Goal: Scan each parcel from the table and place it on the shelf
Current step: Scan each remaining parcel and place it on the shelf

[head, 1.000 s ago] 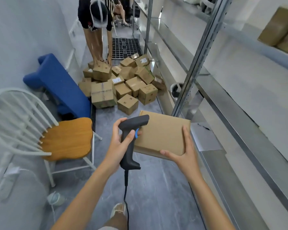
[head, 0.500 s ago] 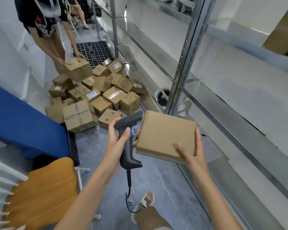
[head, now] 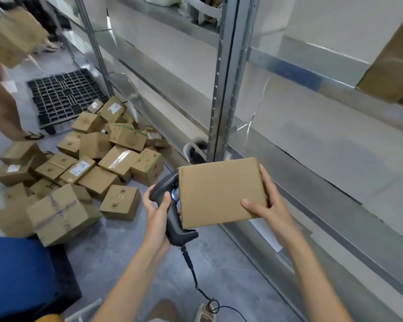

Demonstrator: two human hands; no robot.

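Note:
My right hand (head: 269, 205) grips a flat brown cardboard parcel (head: 219, 191) by its right edge, thumb on top, holding it in front of me beside the metal shelf (head: 312, 189). My left hand (head: 156, 212) holds a black corded barcode scanner (head: 172, 212) by its handle, its head tucked against the parcel's left edge, a blue ring showing. A shelf upright (head: 226, 77) rises just behind the parcel.
A pile of several cardboard boxes (head: 86, 168) covers the floor to the left, with a black plastic pallet (head: 63, 94) behind it. Another person (head: 0, 98) carries a box at far left. A blue seat (head: 16, 275) is at lower left. Boxes (head: 391, 70) sit on the upper shelf.
My view has swung right toward the shelf. The parcel and scanner stay in my hands, now closer to the shelf upright. The other person has lifted a box off the pile.

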